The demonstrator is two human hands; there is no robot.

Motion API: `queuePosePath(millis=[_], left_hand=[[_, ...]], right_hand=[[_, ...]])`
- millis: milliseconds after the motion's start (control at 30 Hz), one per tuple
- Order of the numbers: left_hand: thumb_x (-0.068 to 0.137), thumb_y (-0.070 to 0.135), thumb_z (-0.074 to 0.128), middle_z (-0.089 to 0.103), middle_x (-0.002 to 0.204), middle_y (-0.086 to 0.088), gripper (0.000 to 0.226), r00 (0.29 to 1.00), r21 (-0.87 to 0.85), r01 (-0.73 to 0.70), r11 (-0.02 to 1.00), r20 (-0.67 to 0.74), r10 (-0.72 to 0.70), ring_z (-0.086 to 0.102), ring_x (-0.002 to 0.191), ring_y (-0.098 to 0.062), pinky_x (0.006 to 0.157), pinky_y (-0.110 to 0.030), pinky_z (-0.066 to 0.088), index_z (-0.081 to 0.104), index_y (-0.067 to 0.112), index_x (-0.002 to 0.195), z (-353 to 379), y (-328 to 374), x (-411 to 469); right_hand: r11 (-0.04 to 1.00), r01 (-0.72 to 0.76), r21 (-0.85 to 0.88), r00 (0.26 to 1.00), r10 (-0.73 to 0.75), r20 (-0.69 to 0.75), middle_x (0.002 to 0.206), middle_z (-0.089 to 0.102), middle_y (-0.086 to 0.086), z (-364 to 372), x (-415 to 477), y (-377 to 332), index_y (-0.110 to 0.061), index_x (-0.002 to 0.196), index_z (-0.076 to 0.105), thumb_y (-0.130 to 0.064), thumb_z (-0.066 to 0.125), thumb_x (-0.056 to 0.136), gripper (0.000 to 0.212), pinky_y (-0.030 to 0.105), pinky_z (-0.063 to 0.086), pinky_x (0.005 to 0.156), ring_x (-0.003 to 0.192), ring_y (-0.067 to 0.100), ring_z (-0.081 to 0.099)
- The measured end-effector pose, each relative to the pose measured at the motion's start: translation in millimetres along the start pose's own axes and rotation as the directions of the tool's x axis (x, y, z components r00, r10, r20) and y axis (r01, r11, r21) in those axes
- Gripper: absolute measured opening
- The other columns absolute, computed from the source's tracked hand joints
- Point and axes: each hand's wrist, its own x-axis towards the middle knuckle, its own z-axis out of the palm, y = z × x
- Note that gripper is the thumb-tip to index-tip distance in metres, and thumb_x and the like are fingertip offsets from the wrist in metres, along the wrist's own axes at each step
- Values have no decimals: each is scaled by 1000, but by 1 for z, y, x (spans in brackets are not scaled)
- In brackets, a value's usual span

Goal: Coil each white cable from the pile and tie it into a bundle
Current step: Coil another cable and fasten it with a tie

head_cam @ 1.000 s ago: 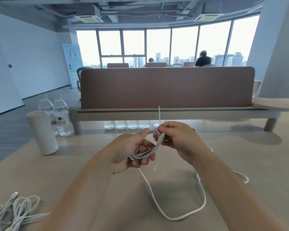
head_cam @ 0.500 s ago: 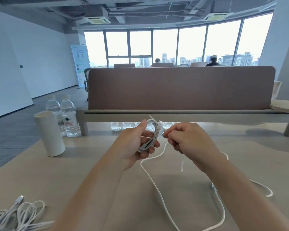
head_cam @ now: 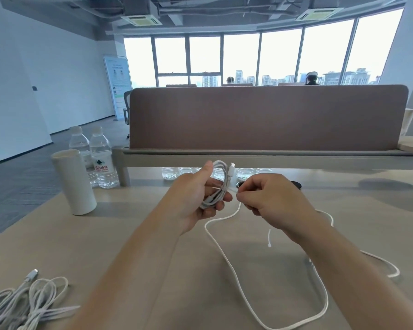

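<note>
My left hand grips a small coil of white cable upright above the desk, thumb on top, with a connector sticking up from it. My right hand is just right of the coil and pinches the same cable or a thin tie at its fingertips; which one is hard to tell. The loose cable tail runs down from the hands, loops over the desk and passes under my right forearm. A short white tie lies on the desk below my right hand. The cable pile sits at the lower left.
A white cylinder cup and two water bottles stand at the left. A brown divider panel on a raised shelf closes the back of the wooden desk. More bottles stand under the shelf. People sit far behind.
The coil has been turned upright in my left hand. My right hand has moved from the coil's top to its right side, and the long tie end that stuck up is gone.
</note>
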Motion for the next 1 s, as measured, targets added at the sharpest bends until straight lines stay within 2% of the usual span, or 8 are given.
queuePosePath(millis=[267, 500, 600, 700, 767, 867, 1000], left_hand=[[104, 49, 44, 72, 79, -18, 53, 1000, -6, -1, 1000, -17, 1, 54, 55, -23, 45, -23, 35, 64, -1, 101, -1, -1, 1], [105, 48, 42, 73, 79, -18, 53, 997, 94, -58, 994, 52, 53, 54, 60, -25, 53, -26, 39, 64, 5, 84, 7, -3, -3], [105, 50, 40, 71, 75, -12, 51, 992, 173, -91, 981, 100, 74, 55, 59, -24, 54, -25, 41, 65, 7, 95, 12, -6, -4], [106, 48, 41, 65, 71, -9, 44, 984, 221, -142, 965, 140, 113, 55, 59, -23, 54, -26, 40, 65, 15, 89, 18, -10, -6], [106, 46, 40, 61, 68, -6, 42, 979, 254, -174, 952, 150, 139, 55, 59, -23, 53, -26, 40, 64, 16, 90, 22, -13, -7], [107, 46, 38, 58, 65, -4, 41, 977, 266, -196, 944, 136, 164, 53, 58, -22, 50, -24, 39, 67, 16, 101, 23, -14, -5], [106, 46, 37, 64, 65, -4, 36, 984, 230, -179, 957, 45, 173, 55, 55, -18, 53, -23, 43, 67, 29, 116, 17, -11, -4]], right_hand=[[999, -36, -36, 999, 36, 7, 56, 58, 1, -3, -2, -2, -6, 69, 68, -14, 62, 85, 18, 27, 38, 54, 54, 18, 48], [981, -96, 169, 995, 92, 31, 56, 62, 2, 2, -2, -5, -4, 68, 71, -8, 61, 85, 20, 32, 37, 57, 49, 17, 46], [967, -98, 234, 995, 92, 37, 57, 63, 5, 2, -3, -6, -1, 71, 70, -6, 60, 87, 20, 30, 36, 54, 48, 18, 44], [945, -126, 302, 991, 104, 88, 57, 58, 8, 4, -5, -7, -4, 82, 71, -11, 59, 94, 18, 25, 34, 47, 43, 17, 43], [932, -144, 332, 988, 115, 106, 56, 54, 8, 7, -6, -5, 0, 87, 70, -12, 57, 97, 19, 22, 33, 44, 42, 16, 42], [916, -146, 374, 987, 108, 121, 58, 56, 9, 9, -5, -4, 7, 90, 68, -13, 59, 97, 23, 22, 33, 46, 45, 16, 43], [919, -166, 358, 981, 117, 155, 64, 68, 7, 0, -5, -6, 1, 88, 70, -7, 66, 92, 10, 22, 41, 50, 50, 14, 56]])
